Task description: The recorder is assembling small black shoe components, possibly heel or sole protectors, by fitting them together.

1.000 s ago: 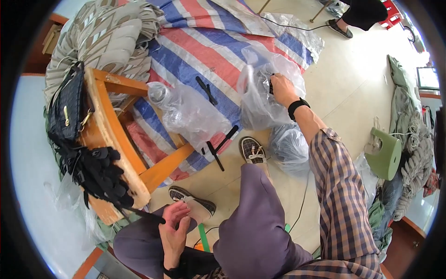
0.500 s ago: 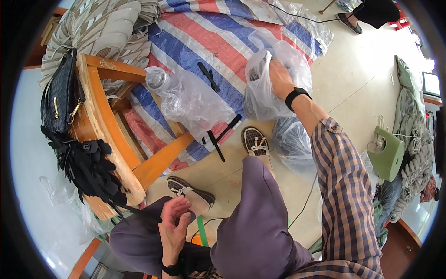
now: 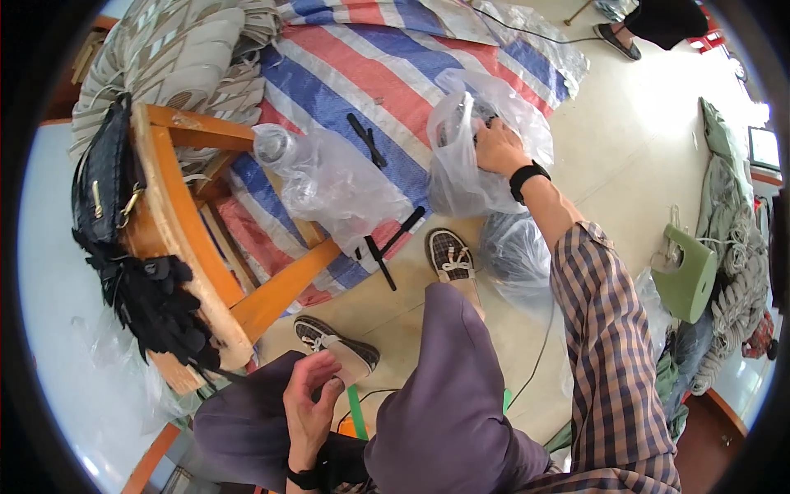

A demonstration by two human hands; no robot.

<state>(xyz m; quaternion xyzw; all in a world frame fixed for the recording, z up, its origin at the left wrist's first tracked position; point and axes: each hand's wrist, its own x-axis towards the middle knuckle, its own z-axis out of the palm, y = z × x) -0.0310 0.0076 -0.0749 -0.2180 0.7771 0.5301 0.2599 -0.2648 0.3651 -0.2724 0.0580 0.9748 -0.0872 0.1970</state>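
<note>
Clear plastic bag [image 3: 461, 183], one o'clock; seemingly midway, dark contents remaining.
Right hand [image 3: 499, 153] inside, grip indeterminable; left hand [image 3: 309, 403], seven o'clock, loosely parted, visibly unladen; black strips [image 3: 367, 141] out, twelve o'clock.

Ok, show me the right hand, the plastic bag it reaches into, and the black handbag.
Right hand [image 3: 499, 153]: head view, back of hand.
Plastic bag [image 3: 462, 186]: head view, side wall.
Black handbag [image 3: 107, 174]: head view, front side.
</note>
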